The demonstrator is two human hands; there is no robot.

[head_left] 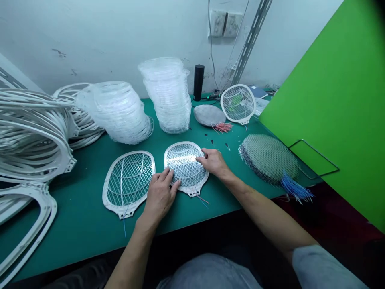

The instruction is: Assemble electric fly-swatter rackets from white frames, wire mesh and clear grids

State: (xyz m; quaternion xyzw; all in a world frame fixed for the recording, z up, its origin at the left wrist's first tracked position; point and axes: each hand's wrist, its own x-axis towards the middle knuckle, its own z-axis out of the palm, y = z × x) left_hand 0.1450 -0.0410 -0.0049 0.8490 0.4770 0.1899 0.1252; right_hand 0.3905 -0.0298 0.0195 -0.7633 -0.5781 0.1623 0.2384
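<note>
1. Scuffed white wall rises behind a green-topped desk, seen from the head camera. A double wall plate and a slotted metal strip sit on the wall, and a bright green board stands tilted at the right.
2. Mesh panel, white-framed and oval, lies flat on the desk at the middle, with thin blue and orange wires trailing from its lower tip.
3. Left hand rests on that panel's lower left rim, its grip wide and flat, not closed around the frame.
4. Right hand lies on the panel's upper right side, its grip also wide, with the fingers spread across the mesh.
5. Second mesh panel lies just beside the left hand, with curved white strips across its mesh.
6. Stacked mesh panels with a blue wire bundle lie to the right of the right hand.
7. Grey stack with pink wires lies further back, beside an upright mesh panel.
8. Clear plastic frames stand in two leaning stacks, and white frames are heaped at the left.
</note>
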